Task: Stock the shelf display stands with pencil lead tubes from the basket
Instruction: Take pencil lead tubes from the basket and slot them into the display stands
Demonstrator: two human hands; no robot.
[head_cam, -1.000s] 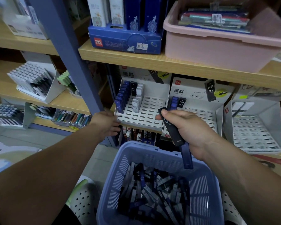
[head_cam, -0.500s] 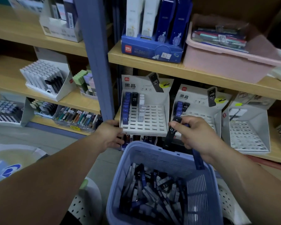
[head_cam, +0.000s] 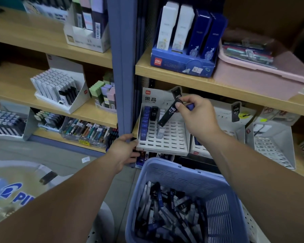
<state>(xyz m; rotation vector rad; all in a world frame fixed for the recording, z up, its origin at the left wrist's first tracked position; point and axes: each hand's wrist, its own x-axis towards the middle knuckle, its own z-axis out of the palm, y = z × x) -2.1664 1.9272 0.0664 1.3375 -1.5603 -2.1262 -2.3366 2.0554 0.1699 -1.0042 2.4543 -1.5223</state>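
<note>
A black lead tube (head_cam: 168,114) is pinched at a slant in the right hand (head_cam: 195,116), a blue tube (head_cam: 189,106) held alongside; the display stand (head_cam: 165,139) beneath is gripped at its near corner by the left hand (head_cam: 125,151). A slot could be missed at that slant, or the blue tube dropped into the basket (head_cam: 182,174) below.

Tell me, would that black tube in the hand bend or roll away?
Probably stiff: the black tube juts straight though the right hand pinches only one end. Likely light: fingertips alone carry it. Its flat-looking sides suggest it wouldn't roll.
</note>
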